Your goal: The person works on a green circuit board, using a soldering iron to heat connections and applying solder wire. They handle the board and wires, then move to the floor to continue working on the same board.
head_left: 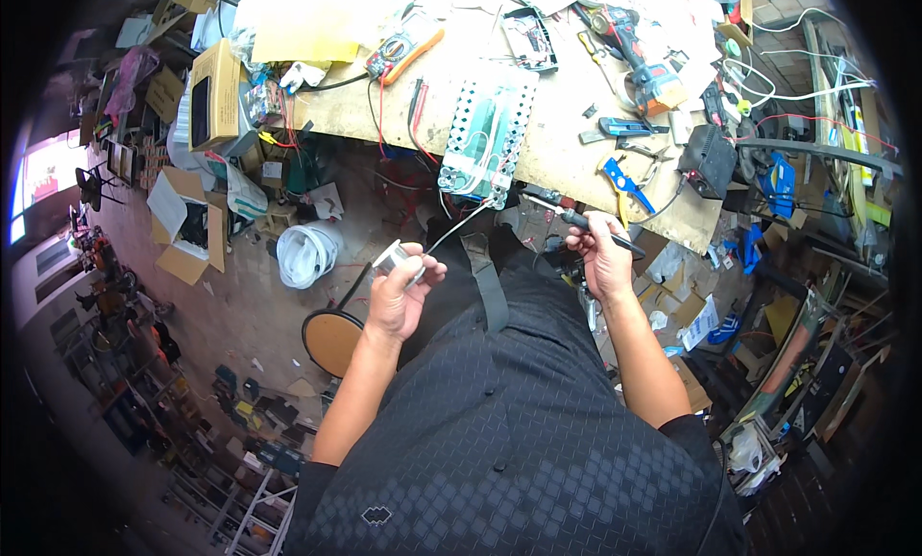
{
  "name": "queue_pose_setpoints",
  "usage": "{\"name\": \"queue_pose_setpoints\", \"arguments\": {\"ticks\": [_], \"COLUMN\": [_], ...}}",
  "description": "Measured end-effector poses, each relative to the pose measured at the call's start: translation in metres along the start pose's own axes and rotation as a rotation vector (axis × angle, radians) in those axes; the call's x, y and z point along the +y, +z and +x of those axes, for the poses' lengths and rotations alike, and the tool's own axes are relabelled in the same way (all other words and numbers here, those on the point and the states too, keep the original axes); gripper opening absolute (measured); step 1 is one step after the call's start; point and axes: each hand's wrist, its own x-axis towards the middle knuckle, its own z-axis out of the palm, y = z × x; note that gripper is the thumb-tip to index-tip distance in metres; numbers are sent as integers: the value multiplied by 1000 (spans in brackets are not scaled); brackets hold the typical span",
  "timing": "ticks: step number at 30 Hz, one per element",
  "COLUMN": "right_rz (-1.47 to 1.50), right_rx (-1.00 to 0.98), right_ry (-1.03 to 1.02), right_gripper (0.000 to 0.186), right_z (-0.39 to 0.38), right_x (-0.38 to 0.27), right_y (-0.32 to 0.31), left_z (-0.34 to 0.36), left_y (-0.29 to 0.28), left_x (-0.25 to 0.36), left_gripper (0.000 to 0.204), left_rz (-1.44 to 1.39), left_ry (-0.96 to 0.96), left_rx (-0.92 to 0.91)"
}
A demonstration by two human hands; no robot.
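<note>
The left hand (397, 300) grips a solder spool (391, 259) and the right hand (607, 260) a soldering iron (572, 217), its tip just right of a perforated metal case (475, 133) lying beyond and between both hands on the workbench's near edge (567, 167), long axis running near to far

Black short-sleeved shirt (461, 422), grey diamond print (600, 484), dark buttons (499, 468); grey strap (492, 299) at front.

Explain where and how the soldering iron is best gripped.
Grip the soldering iron by its dark, pen-like handle, probably best from the right, as the right hand does: the tool slants with its slim metal tip leftmost, leaving that possibly hot end clear of skin.
</note>
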Motion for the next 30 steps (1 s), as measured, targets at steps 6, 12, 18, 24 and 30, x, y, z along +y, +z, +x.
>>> {"name": "queue_pose_setpoints", "arguments": {"ticks": [6,12,18,24,30], "right_rz": [-18,36,44,29,121], "right_rx": [8,20,4,-12,-48], "right_ry": [27,82,82,105,168], "right_gripper": [18,21,21,22,25], "right_z": [-3,-5,2,1,-2], "right_x": [9,4,5,4,3], "right_y": [11,21,13,18,22], "left_z": [4,1,2,3,3], "left_y": [-10,-19,-15,-19,-8], "left_x": [-1,-7,-4,-4,1], "left_gripper": [21,23,22,25,24], "left_rz": [89,115,158,175,151], "left_ry": [82,118,127,157,175], "left_rx": [141,177,227,264,281]}}
